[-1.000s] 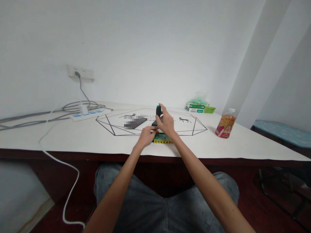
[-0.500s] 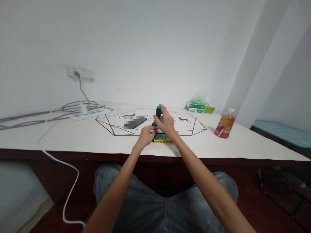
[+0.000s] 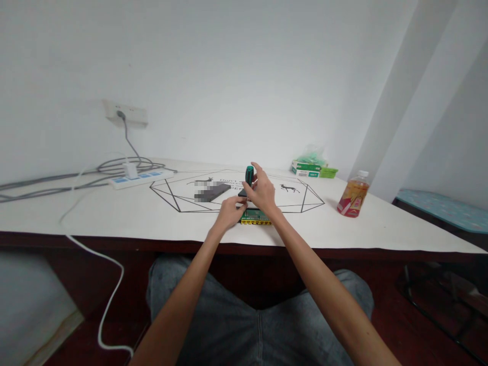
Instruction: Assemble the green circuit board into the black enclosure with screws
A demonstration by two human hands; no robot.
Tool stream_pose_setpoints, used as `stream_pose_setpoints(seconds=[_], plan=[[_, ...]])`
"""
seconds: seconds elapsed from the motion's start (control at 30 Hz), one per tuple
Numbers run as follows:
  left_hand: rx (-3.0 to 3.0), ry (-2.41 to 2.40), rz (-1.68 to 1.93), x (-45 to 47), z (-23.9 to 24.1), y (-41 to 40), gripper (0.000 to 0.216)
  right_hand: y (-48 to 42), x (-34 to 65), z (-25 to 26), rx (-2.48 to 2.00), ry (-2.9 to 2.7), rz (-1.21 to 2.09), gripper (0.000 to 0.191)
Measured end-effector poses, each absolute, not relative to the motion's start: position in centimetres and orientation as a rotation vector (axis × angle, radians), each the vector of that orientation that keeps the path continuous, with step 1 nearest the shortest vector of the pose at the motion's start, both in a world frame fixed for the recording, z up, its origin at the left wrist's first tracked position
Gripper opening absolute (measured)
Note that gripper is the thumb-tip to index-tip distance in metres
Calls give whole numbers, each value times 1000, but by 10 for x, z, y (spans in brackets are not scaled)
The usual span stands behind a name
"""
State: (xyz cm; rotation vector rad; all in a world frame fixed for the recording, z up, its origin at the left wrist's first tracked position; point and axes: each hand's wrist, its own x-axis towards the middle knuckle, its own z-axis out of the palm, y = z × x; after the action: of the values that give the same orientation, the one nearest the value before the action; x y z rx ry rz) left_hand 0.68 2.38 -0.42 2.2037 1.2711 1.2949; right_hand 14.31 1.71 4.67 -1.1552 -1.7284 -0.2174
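A screwdriver [image 3: 249, 174] with a green and black handle stands upright over a green circuit board [image 3: 251, 215], which has a row of yellow connectors along its near edge. My right hand [image 3: 264, 194] is closed around the handle, thumb on the near side and forefinger close to its top. My left hand [image 3: 229, 212] is pinched low by the shaft, at the board's left edge; what its fingertips hold is hidden. Just behind the fingers lies a small dark object [image 3: 242, 193], partly covered. The screwdriver's tip is out of sight.
Left of the hands lies a flat dark object [image 3: 216, 192], partly pixelated. A drink bottle [image 3: 354, 195] stands at right, green-white boxes [image 3: 306, 169] at the back. A power strip [image 3: 143, 179] with cables and a white cord [image 3: 97, 256] are on the left.
The screwdriver handle appears slightly turned, and my right hand's fingers have shifted a little around it. My left hand and the circuit board have barely moved.
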Motion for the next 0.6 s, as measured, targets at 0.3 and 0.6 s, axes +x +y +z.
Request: stream_pose_setpoints(seconds=[0.3,0.6], plan=[[2241,1347,1299,6,-3,25,25,14,142,48,-1130,-1731,-233,58],[2251,1332,1230,7,-1,22,25,22,146,45,-1108,-1760,-237,61]])
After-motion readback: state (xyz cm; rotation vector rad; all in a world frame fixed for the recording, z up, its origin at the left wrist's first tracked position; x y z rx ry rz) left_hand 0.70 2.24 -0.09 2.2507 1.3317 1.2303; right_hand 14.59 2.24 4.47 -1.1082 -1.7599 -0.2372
